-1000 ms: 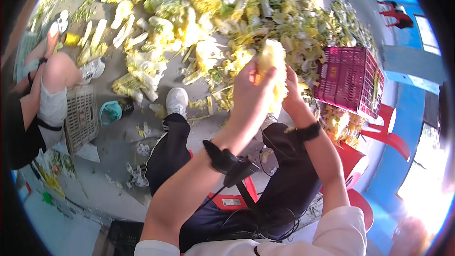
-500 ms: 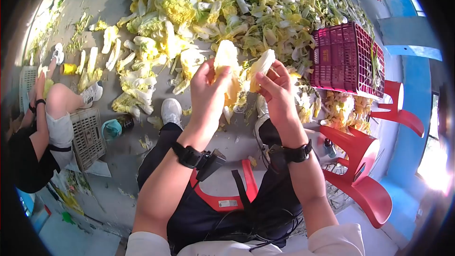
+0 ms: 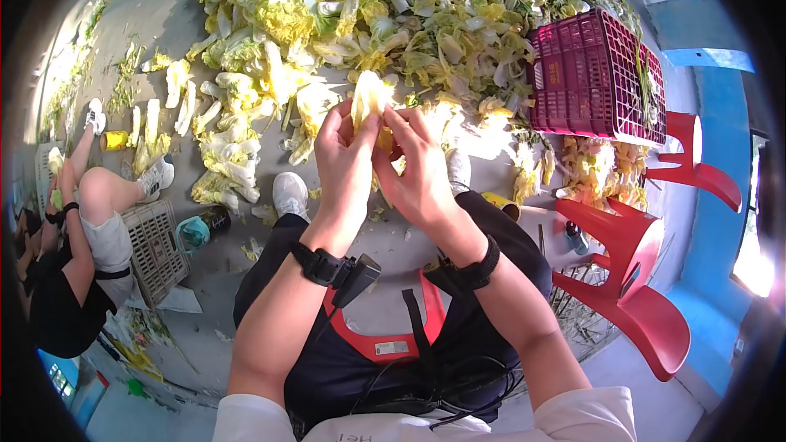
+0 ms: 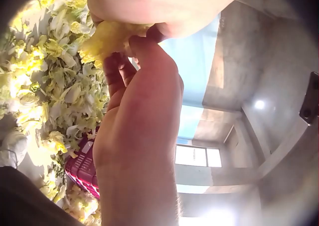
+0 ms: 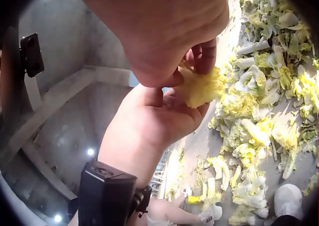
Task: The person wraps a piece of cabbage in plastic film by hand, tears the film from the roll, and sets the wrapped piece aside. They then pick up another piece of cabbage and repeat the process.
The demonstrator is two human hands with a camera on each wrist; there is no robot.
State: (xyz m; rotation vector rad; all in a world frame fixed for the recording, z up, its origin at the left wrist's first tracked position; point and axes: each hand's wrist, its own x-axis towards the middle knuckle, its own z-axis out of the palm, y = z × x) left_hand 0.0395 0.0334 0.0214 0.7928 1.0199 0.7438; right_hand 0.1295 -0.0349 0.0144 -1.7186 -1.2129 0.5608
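Both hands meet at a pale yellow napa cabbage heart [image 3: 370, 98] held up in front of the body. My left hand [image 3: 342, 165] grips it from the left side, thumb toward me. From the right, my right hand [image 3: 419, 170] has its thumb and fingers curled in at the leaves, pinching them. The right wrist view shows the ruffled yellow leaves [image 5: 202, 89] between the two hands. In the left wrist view, the right fingers [image 4: 115, 71] close on the leafy edge. Parts of the cabbage are hidden behind the fingers.
Loose cabbage leaves [image 3: 442, 24] heap across the floor ahead. A purple crate [image 3: 573, 78] lies at the right, with red chairs [image 3: 618, 254] nearer. Someone sits at the left beside a grey crate [image 3: 155, 250]. White shoes [image 3: 290, 195] stand below the hands.
Half a second ago my right hand held a separate leaf, apart from the cabbage. Now that leaf is no longer seen there, and the hand has moved left to the cabbage in my left hand.
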